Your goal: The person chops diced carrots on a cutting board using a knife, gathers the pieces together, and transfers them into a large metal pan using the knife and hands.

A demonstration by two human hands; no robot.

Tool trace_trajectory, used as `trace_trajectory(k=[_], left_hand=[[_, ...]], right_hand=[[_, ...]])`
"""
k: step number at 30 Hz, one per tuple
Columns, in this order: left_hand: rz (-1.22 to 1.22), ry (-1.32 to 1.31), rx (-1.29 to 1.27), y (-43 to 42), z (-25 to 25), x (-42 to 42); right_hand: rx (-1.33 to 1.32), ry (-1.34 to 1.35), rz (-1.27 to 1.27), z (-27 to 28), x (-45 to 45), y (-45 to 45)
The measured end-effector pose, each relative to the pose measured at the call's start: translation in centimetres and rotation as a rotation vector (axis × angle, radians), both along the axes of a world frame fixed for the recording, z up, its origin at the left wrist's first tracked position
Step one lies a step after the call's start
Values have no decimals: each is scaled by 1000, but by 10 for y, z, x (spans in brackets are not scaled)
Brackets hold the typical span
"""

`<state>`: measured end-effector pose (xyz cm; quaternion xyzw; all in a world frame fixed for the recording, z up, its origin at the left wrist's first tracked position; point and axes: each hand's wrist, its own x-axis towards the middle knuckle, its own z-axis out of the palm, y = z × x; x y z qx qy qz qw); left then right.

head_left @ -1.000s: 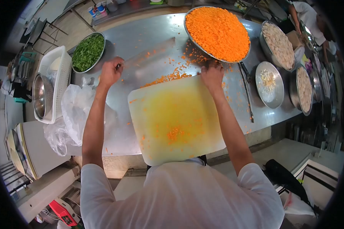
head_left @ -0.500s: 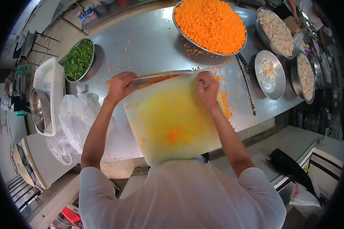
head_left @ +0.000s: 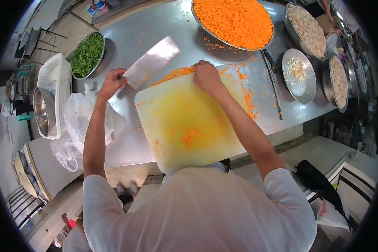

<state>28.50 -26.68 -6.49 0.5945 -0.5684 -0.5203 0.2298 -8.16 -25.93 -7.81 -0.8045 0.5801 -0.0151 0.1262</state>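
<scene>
My left hand (head_left: 112,84) is closed around the handle of a cleaver (head_left: 153,61). Its broad blade points up and to the right, above the steel table, flat side in view. My right hand (head_left: 206,77) is curled at the far edge of the cutting board (head_left: 172,143), beside a line of chopped carrot (head_left: 172,76); whatever may be under its fingers is hidden. The pale board is stained yellow in the middle, with carrot bits scattered on it. Beyond my right hand stands a large bowl heaped with chopped carrot (head_left: 233,23).
A bowl of chopped greens (head_left: 87,56), a white basket (head_left: 64,96) and plastic bags (head_left: 84,117) lie left. On the right are a long thin rod (head_left: 273,88), a bowl with pale bits (head_left: 299,80) and bowls of pale diced food (head_left: 305,29). Another person's arm shows top right.
The cleaver, earlier edge-on between both hands along the board's far edge, has swung up in my left hand, which moved left. My right hand let go of it and shifted left to the carrot.
</scene>
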Motion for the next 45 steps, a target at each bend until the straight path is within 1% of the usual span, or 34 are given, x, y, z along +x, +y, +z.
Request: trace_trajectory(k=[1, 2, 3, 5, 6, 8, 9, 10, 11, 12, 13, 15, 16, 18, 19, 20, 21, 22, 23, 25, 26, 27, 28, 29, 30, 31, 33, 35, 37, 38, 40, 41, 43, 45], left_hand=[[-51, 8, 1, 1, -4, -9], [-38, 56, 25, 0, -7, -21], [-32, 61, 22, -5, -7, -30], [-266, -76, 10, -22, 2, -49], [-264, -69, 7, -29, 5, -59], [-372, 8, 84, -42, 11, -75], [-372, 13, 78, -47, 15, -81], [-375, 72, 125, -52, 19, -85], [-380, 129, 174, -56, 22, -89], [-386, 133, 170, -58, 23, -89], [-405, 145, 172, -60, 24, -88], [-437, 152, 177, -59, 28, -81], [-405, 164, 171, -53, 33, -74], [-394, 172, 169, -34, 44, -77], [-393, 158, 133, -19, 50, -79], [-389, 144, 99, -2, 53, -80], [-438, 62, -58, 15, 50, -81], [-485, -21, -222, 29, 49, -81], [-497, -25, -224, 45, 60, -86], [-401, -277, -547, 70, 86, -98], [-409, -277, -556, 74, 83, -99], [-301, -295, -667, 78, 73, -98], [-187, -313, -778, 82, 63, -96], [-185, -318, -791, 86, 55, -96], [-206, -416, -861, 91, 46, -98], [-229, -514, -929, 96, 36, -102], [-209, -530, -894, 126, 14, -116], [-246, -604, -827, 168, 13, -134], [-279, -510, -848, 205, 18, -152], [-268, -513, -854, 215, 20, -149], [-247, -405, -838, 224, 22, -145], [-246, -402, -840, 222, 26, -139], [-116, -417, -895, 212, 35, -115], [9, -495, -891, 194, 45, -93]], right_hand=[[-18, -251, 33, -8, 2, 3], [-35, -504, 68, -9, 4, 6], [-36, -499, 74, -9, 3, 10], [-217, -837, 34, 3, -7, 25], [-218, -830, 37, 11, -15, 35], [-173, -968, -224, 29, -37, 59], [-228, -965, -277, 29, -47, 72], [-287, -961, -329, 26, -58, 86], [-326, -919, -356, 25, -69, 100], [-362, -876, -386, 23, -79, 117], [-369, -872, -389, 20, -88, 134], [-402, -778, -442, 11, -103, 170], [-409, -779, -456, 7, -108, 186], [-330, -547, -497, -1, -113, 217], [-332, -547, -514, -9, -109, 231], [-277, -316, -515, -18, -98, 245], [-221, -87, -506, -24, -86, 251], [-224, -91, -515, -26, -72, 251], [-214, -167, -464, -27, -54, 250], [-180, -340, -335, -24, -21, 248], [-159, -438, -252, -20, -9, 243], [-171, -439, -254, -20, 0, 239], [-128, -631, -155, -20, 8, 235], [-84, -821, -47, -17, 13, 232], [-170, -798, -36, -11, 15, 231], [-180, -800, -31, -3, 13, 231], [-255, -834, -81, 10, -4, 233], [-350, -867, -213, 11, -27, 243], [-334, -839, -345, 1, -54, 259], [-338, -841, -333, -8, -62, 266], [-395, -562, -536, -23, -72, 271], [-397, -560, -535, -23, -66, 270], [-280, -94, -502, -26, -43, 270], [-252, -116, -384, -34, -17, 262]])
